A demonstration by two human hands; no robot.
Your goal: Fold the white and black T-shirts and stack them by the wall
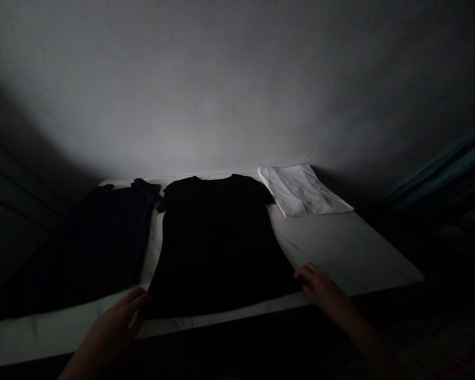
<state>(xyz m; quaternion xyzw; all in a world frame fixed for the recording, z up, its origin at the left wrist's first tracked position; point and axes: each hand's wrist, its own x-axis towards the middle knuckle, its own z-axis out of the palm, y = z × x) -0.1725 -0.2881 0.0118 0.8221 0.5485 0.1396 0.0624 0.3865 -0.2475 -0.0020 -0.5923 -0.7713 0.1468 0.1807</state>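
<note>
A black short-sleeved T-shirt point(219, 243) lies spread flat on a pale table-like surface point(332, 253), its neck toward the wall and its hem toward me. My left hand point(121, 319) pinches the shirt's near left hem corner. At the near right corner, my right hand point(312, 282) has its fingers closed on the hem edge. Both hands rest low, close to the front edge of the surface. Dim light hides the detail of the fabric and the fingertips.
Left of the shirt lies a dark navy garment point(103, 237), laid out flat. A folded white cloth point(303, 190) sits at the back right, by the shirt's sleeve. A plain wall point(206, 89) rises behind. Teal fabric point(447, 169) hangs at the far right.
</note>
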